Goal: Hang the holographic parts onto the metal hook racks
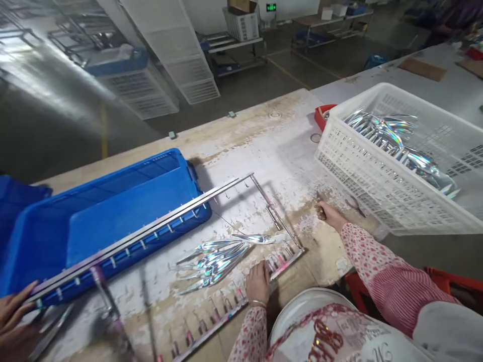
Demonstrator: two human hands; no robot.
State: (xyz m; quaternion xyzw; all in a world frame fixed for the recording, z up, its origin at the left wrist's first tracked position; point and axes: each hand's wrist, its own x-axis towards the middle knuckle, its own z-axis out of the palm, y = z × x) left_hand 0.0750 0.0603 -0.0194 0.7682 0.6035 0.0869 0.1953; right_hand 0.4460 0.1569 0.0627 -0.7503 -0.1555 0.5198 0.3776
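Note:
A metal hanging rack [264, 196] with hooks along its bars lies tilted across the table, partly over a blue bin. My left hand [258, 284] is closed around its near bar, beside pink-stained hooks. Just beyond those fingers, a bunch of shiny silver fish-shaped pieces [215, 259] lies on the tabletop inside the frame. My right hand [329, 214] is curled into a fist right of the rack, close to the table; a small dark tip shows above it, too small to name. Another person's hand [15, 314] grips the rack's far left end.
A white perforated basket [377, 186] holding many silver pieces stands on the right, with pliers [355, 206] beside it. At left is the blue bin [124, 216]. A red tray [323, 116] sits behind the basket. Shelves and stacked crates [141, 93] stand beyond the table.

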